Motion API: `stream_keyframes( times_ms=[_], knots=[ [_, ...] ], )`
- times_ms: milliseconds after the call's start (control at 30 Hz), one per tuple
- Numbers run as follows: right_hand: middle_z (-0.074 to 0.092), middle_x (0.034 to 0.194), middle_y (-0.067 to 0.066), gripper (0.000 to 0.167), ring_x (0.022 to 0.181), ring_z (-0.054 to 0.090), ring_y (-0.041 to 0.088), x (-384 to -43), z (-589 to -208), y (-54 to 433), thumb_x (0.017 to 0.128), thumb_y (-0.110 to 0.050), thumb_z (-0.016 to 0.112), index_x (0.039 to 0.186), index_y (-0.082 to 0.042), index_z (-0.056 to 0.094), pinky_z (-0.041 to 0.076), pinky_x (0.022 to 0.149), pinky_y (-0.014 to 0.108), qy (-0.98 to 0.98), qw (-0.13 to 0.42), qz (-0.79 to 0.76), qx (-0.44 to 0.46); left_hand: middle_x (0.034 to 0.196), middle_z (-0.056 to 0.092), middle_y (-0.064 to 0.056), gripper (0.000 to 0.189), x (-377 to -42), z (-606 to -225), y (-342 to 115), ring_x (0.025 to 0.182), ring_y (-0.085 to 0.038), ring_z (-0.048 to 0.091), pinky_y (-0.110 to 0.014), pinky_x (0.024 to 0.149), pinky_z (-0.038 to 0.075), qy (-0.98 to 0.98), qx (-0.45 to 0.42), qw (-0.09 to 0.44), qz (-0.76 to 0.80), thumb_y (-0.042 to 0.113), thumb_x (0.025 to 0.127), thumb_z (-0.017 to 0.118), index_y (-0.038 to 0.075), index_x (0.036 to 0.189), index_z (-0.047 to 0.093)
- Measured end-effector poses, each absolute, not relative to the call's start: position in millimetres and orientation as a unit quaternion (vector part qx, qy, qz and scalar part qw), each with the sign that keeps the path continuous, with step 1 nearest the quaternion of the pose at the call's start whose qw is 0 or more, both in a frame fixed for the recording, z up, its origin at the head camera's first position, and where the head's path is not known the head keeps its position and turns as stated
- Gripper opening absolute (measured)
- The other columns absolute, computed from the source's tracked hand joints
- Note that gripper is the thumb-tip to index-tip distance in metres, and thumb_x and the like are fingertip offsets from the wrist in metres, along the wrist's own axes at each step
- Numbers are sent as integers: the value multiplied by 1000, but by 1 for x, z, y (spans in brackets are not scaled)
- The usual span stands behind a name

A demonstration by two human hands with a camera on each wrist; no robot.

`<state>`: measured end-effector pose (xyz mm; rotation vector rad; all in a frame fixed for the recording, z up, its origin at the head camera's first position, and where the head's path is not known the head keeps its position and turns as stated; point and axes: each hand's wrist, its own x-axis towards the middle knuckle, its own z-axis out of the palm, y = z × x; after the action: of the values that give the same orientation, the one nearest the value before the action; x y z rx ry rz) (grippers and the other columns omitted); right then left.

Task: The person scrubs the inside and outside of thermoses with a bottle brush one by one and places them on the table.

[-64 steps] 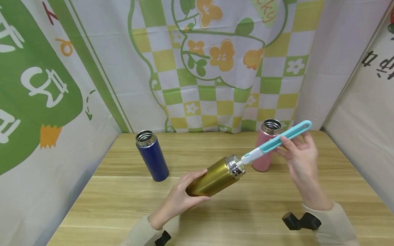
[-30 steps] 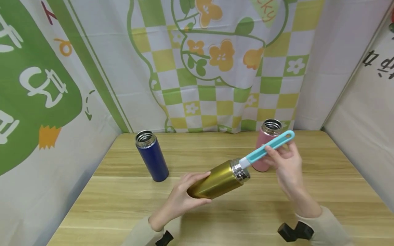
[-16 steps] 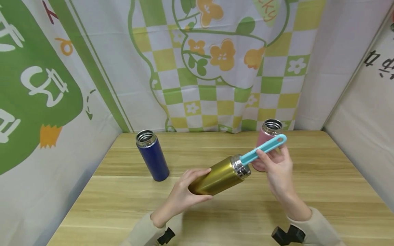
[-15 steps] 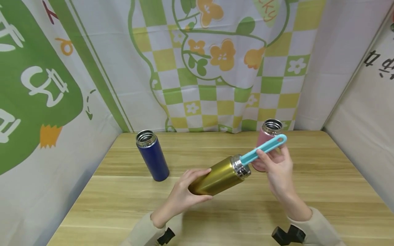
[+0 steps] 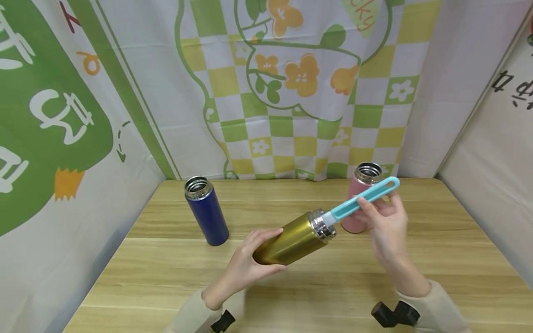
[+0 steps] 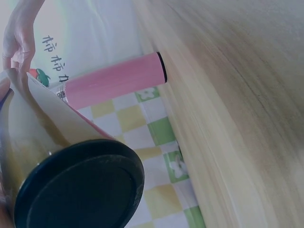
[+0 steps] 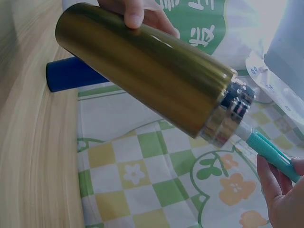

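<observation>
Worktop runs back to a checked cloth. Gold bottle held tilted above it, mouth up and rightward, well apart from the upright blue bottle. Pink bottle upright, partly covered by the turquoise handle. Left hand wrapped round the gold base end; right hand pinching the handle, whose white neck enters the mouth; far end hidden inside. Standing bottles open-mouthed, contents can't be made out.
</observation>
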<state>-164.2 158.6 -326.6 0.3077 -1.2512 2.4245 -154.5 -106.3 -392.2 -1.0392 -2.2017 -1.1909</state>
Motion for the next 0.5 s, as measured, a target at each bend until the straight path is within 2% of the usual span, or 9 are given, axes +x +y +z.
stream_keyframes(
  times_ms=[267, 500],
  knots=[
    [63, 80, 11, 32, 68, 64, 20, -166, -320, 170, 79, 16, 52, 106, -1, 47, 52, 60, 32, -413, 210, 880, 108, 112, 56, -3, 68, -153, -396, -111, 101, -18, 51, -30, 83, 42, -799, -366, 210, -428, 21, 61, 81, 15, 122, 52],
    [62, 79, 12, 27, 71, 64, 22, -166, -313, 185, 79, 17, 52, 101, 3, 47, 52, 61, 38, -403, 219, 882, 108, 112, 55, -3, 70, -149, -396, -116, 101, -18, 51, -31, 82, 43, -801, -371, 209, -422, 20, 61, 81, 15, 123, 50]
  ],
)
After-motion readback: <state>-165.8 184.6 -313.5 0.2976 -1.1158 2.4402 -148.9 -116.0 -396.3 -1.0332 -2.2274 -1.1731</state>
